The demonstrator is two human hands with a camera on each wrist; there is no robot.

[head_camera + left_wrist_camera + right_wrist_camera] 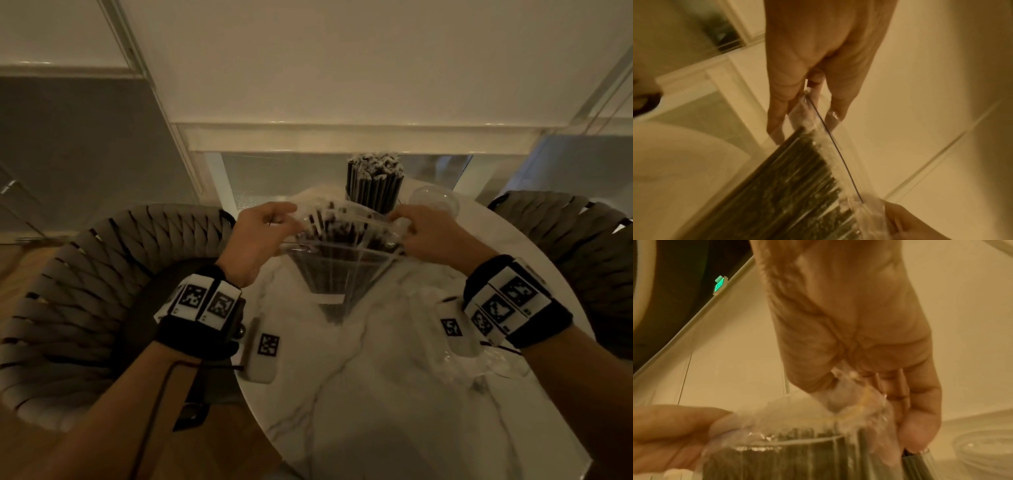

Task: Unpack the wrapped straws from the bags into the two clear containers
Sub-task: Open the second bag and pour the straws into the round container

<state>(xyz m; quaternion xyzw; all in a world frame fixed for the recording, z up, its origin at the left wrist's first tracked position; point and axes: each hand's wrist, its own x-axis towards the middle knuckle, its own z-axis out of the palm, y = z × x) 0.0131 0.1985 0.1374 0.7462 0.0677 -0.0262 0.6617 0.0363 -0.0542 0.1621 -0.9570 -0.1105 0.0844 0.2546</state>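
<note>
Over the round marble table, a clear bag of wrapped straws is held up, the left hand and right hand each pinching its top edge, apparently opening it; next, emptying it into the clear container at far right.

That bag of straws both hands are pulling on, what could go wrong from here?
The left hand and right hand pinch the clear bag by its top edge above the table. If it tears suddenly, the straws could spill. A jerk might also knock over the full container standing just behind.
</note>
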